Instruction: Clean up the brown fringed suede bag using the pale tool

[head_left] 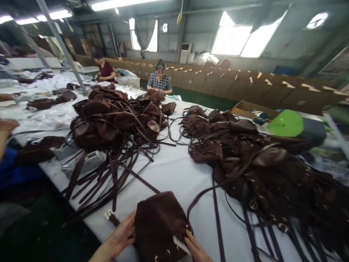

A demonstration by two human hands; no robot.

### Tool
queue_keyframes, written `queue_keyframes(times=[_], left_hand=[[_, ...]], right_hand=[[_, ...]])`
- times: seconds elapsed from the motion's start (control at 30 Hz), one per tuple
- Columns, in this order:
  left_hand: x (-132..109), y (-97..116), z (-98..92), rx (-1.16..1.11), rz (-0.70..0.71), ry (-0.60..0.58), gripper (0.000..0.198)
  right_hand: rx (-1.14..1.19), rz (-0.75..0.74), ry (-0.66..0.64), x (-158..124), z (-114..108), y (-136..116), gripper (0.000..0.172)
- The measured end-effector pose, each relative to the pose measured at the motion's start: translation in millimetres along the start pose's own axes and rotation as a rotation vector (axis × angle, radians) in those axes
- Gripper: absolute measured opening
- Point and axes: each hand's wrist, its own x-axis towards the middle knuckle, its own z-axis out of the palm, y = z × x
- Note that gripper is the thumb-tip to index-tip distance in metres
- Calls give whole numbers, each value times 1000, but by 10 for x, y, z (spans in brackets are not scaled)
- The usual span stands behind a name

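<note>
A dark brown leather bag lies on the white table right in front of me, its rounded end away from me. My left hand is closed at its left edge, the fingers partly hidden behind the side. At the lower right edge, my right hand grips the bag, fingertips on its surface. Beside those fingers a narrow white strip, perhaps a tag, lies across the bag. Small metal rings show near its lower end. A strap with a silver buckle sticks out past my left hand.
Brown bags are heaped at left and right, straps trailing over the white table. Another person's hand is at far left. Two people sit across the table. Cardboard boxes line the back; a green lid-like object stands right.
</note>
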Motion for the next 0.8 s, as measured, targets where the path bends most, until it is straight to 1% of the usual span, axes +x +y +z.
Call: queue_keyframes(times=[0.03, 0.07, 0.13, 0.2, 0.23, 0.27, 0.3, 0.37, 0.43, 0.47, 0.53, 0.6, 0.63, 0.7, 0.73, 0.77, 0.8], left_hand=[[26, -32, 0, 59, 0, 33, 62], [62, -65, 15, 120, 1, 45, 66], [149, -137, 71, 221, -19, 2, 71], [247, -218, 125, 254, -73, -52, 75], [295, -257, 141, 239, -97, -65, 79], [339, -291, 149, 209, -111, -69, 84], [377, -316, 151, 177, -116, -69, 87], [424, -324, 153, 150, -126, -69, 88], [427, -270, 179, 196, -165, -78, 82], [416, -223, 205, 240, -186, -84, 79], [384, -106, 281, 300, -201, -99, 73], [355, 16, 361, 307, -184, -108, 67], [344, 70, 391, 299, -168, -99, 65], [317, 161, 416, 273, -127, -30, 66], [294, 198, 412, 249, -106, 15, 67], [264, 229, 400, 209, -89, 50, 69], [226, 254, 384, 153, -79, 63, 70]], right_hand=[[70, 105, 30, -103, 46, 11, 44], [138, 244, 88, -213, 81, 11, 41], [248, 594, 250, -430, 119, -25, 38], [331, 958, 439, -605, 132, -98, 47], [378, 1107, 509, -665, 142, -143, 52], [440, 1213, 549, -701, 162, -191, 56], [522, 1282, 556, -707, 193, -241, 58], [703, 1340, 522, -616, 282, -339, 60], [825, 1339, 503, -385, 355, -431, 59], [847, 1322, 522, -228, 360, -478, 55], [837, 1229, 588, 126, 273, -589, 46], [791, 1057, 618, 459, 80, -736, 37], [737, 954, 602, 595, -27, -819, 32], [550, 730, 527, 780, -180, -986, 25], [430, 606, 485, 827, -201, -1056, 24], [312, 486, 444, 845, -179, -1110, 27], [214, 382, 391, 836, -118, -1145, 35]])
